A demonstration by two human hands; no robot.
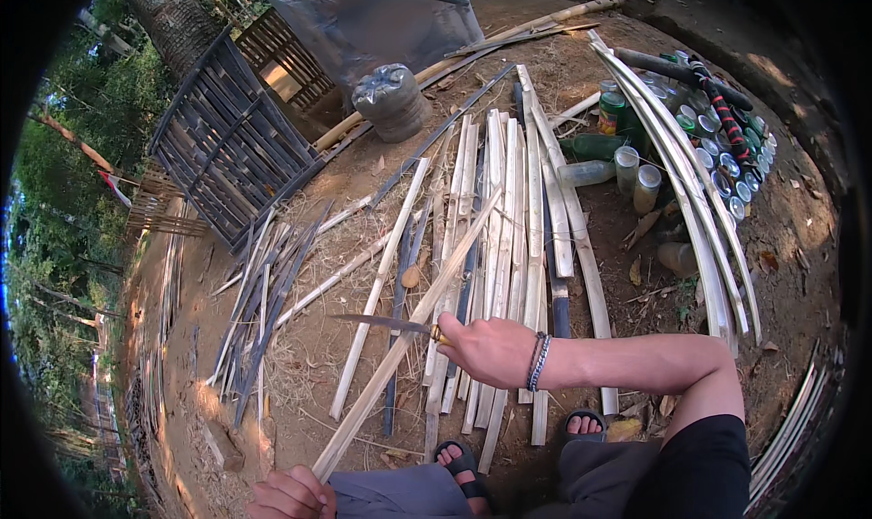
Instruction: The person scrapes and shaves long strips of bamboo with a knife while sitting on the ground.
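My left hand (292, 495), low in the view, is closed around the near end of a long pale bamboo strip (381, 381). The strip slants up and away to the right, over other strips. My right hand (489, 348) grips the handle of a knife (377, 321), its blade pointing left and lying across the strip about halfway along. Whether the edge is biting into the bamboo I cannot tell. Beneath, many split bamboo strips (509, 237) lie side by side on the ground, pale ones mixed with dark ones.
Glass jars and bottles (708, 147) crowd the right side, with curved bamboo strips (690, 210) leaning by them. A slatted bamboo panel (236, 138) leans at the far left. Near it stands a filled plastic container (392, 103). Dark strips (282, 292) and shavings litter the soil.
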